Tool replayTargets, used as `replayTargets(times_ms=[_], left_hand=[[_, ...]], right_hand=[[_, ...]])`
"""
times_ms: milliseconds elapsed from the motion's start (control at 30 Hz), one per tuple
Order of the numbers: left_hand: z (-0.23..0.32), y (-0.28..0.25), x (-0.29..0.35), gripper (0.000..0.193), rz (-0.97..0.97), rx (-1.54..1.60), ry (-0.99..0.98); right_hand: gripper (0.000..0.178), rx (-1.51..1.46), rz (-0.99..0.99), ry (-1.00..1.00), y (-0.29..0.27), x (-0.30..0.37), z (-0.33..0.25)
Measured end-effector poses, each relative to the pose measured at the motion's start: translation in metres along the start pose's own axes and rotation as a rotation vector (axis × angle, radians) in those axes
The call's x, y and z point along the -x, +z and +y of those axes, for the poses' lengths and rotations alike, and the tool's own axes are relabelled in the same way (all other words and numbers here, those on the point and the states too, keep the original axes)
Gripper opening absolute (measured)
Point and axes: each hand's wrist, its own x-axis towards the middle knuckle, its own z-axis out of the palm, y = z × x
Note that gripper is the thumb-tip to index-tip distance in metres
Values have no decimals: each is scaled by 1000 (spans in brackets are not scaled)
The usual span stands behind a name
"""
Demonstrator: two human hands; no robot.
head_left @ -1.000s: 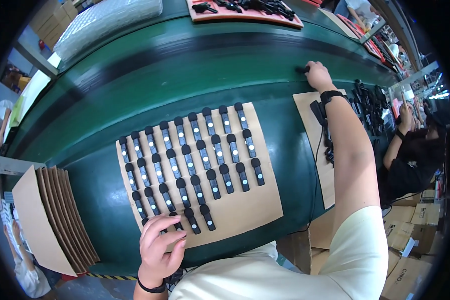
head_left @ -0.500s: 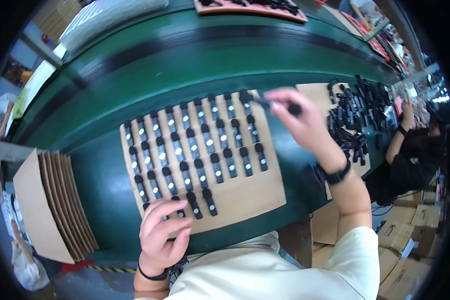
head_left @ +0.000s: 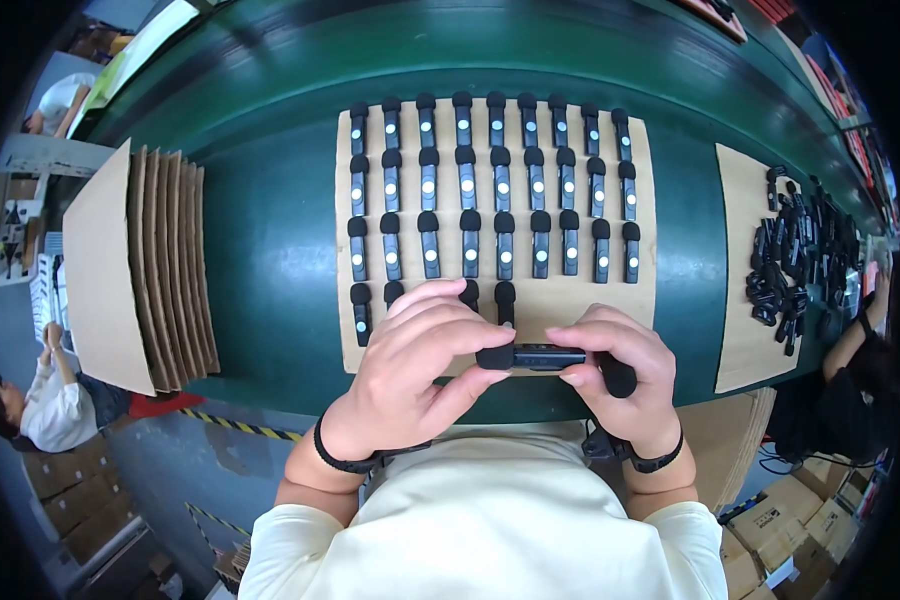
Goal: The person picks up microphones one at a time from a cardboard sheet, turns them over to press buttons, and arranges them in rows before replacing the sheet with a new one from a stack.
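Close to my body, a small black clip-on microphone (head_left: 548, 356) with a foam cap lies sideways between my hands. The fingers of my left hand (head_left: 400, 375) pinch its foam end. My right hand (head_left: 635, 370) grips the other end, and a second foam-capped microphone (head_left: 617, 376) is tucked in the same palm, its body mostly hidden. Beneath and beyond the hands is a cardboard sheet (head_left: 625, 305) bearing several rows of like microphones (head_left: 504, 245), foam ends facing away from me, each with a pale round spot. My left hand partly covers the nearest row.
Upright cardboard sheets (head_left: 105, 270) stand packed together on the green bench (head_left: 270, 220) at left. On the right, another cardboard sheet (head_left: 735, 330) carries a tangled heap of black microphones (head_left: 780, 250). A person in black (head_left: 855, 390) works beside it; another person (head_left: 65, 410) is at far left.
My right hand has come from the sheet's far right corner to its near edge. My left hand has moved right and now grips the microphone's foam end. The whole view has turned.
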Motion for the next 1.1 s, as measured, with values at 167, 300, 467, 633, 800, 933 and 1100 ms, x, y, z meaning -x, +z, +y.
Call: replayTargets(times_ms=[167,300,467,633,800,933,1100], left_hand=[[2,2,4,31,53,53,-47],[4,4,2,30,65,61,-63],[1,4,0,29,53,36,-26],[-1,3,0,27,37,39,-24],[-2,5,1,32,50,35,-27],[-3,6,0,31,68,99,-52],[-4,8,-2,24,-2,95,-38]], right_hand=[[34,20,27,-30,6,0,-2],[38,84,48,-59,9,0,-1],[29,101,53,-150,11,-1,10],[28,133,48,-186,11,-2,12],[27,138,44,-202,12,-4,13],[26,123,47,-264,14,-4,19],[36,41,81,-217,19,-2,17]])
